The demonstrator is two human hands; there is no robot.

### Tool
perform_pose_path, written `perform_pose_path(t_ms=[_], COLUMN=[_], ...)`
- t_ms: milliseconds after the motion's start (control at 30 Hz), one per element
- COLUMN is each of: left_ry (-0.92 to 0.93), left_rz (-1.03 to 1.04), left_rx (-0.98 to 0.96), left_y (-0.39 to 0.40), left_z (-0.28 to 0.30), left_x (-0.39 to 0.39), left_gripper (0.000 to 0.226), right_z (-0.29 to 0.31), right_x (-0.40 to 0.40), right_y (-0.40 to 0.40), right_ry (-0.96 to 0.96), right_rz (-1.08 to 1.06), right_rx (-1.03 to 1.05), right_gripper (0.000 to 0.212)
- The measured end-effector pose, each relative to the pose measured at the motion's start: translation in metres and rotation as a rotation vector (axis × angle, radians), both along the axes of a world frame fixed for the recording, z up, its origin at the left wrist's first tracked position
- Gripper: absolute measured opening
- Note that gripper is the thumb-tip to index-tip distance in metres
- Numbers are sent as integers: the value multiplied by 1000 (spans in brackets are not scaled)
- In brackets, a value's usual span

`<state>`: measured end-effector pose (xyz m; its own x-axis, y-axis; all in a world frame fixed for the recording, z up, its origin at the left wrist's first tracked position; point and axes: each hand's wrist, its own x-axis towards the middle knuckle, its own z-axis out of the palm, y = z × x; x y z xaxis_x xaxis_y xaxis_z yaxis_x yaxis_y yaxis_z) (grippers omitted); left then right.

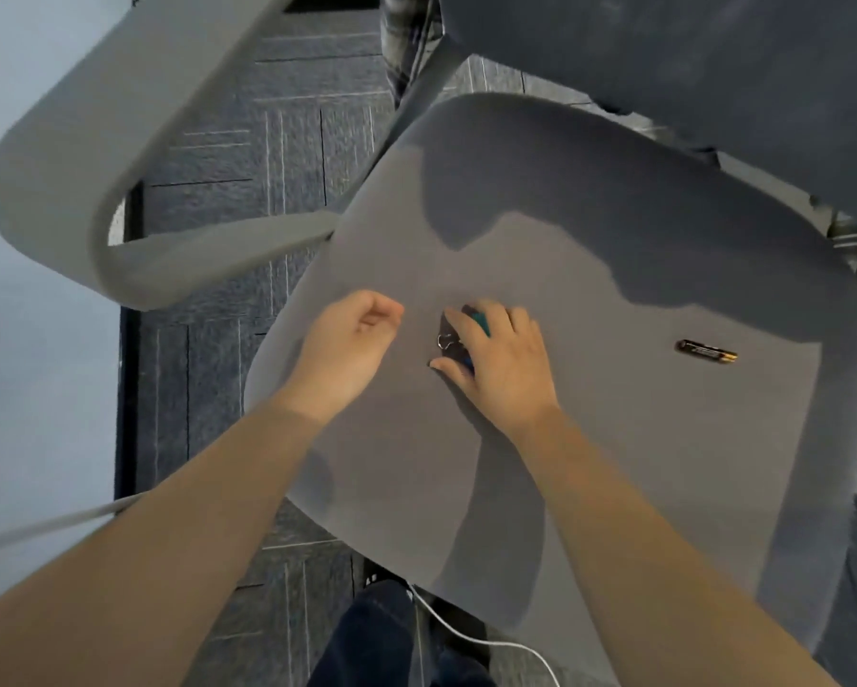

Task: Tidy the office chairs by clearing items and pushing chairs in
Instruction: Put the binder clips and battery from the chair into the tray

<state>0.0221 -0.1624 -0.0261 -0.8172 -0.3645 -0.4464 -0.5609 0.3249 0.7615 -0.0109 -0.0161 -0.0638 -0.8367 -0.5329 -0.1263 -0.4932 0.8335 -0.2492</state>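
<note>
Chair seat (590,463), grey and padded, fills the middle of the head view, and the small items to be cleared lie on its fabric. Nearest, two bare forearms reach in from the lower edge over the seat's front lip.

The right hand (503,361) rests palm down at the seat's centre, its fingers (466,322) loosely spread and bent over a small cluster: a binder clip (445,339) whose wire loop shows beside the index finger, and something teal (481,322) that peeks between the fingers. Whether the hand pinches these things or merely covers them cannot be told. The clip is likely light, stiff and springy, best taken by its body or wire loop with a fingertip pinch; on the fabric it should not slide much.

The left hand (349,347) hovers just beside, over the seat's left part, fingers curled inward with nothing visible in them.

Farther right lies a battery (707,352), well apart from the hands. It looks small, rigid and smooth, prone to roll, so a grip across its middle would suit.

Beyond stand the armrest (119,166), the dark carpet (287,156) and the backrest (689,66).
</note>
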Motion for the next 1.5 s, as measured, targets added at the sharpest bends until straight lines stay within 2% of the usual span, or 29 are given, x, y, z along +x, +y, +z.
perform_pose_path(t_ms=[200,367,433,500,567,733,900,1033,1133,1300,1500], left_ry=[36,29,23,13,7,19,11,95,157,158,107], left_rz=[-16,-60,-100,-147,-196,-350,-493,-632,-732,-826,-653], left_rx=[-2,-16,-18,-26,-35,-97,-100,-171,-318,-484,-288], left_y=[4,14,21,30,42,86,151,196,219,231,211], left_z=[2,8,11,12,14,14,3,-10,-18,-25,-1], left_x=[-4,-10,-13,-15,-18,-29,-47,-65,-78,-85,-66], left_gripper=[17,17,15,14,17,21,23,34,38,20,17], right_z=[-1,5,9,12,20,38,46,40,37,33,53], right_x=[18,32,32,33,34,26,26,29,31,34,40], right_y=[0,10,22,39,58,113,169,189,192,193,178], right_ry=[51,-28,-101,-263,-318,-298,-228,-188,-185,-180,-184], right_rz=[-177,-309,-379,-468,-634,-1082,-1303,-1382,-1395,-1422,-1396], right_rx=[-43,20,23,5,-95,-507,-629,-694,-729,-770,-815], right_gripper=[28,40,40,42,41,29,39,40,40,41,41])
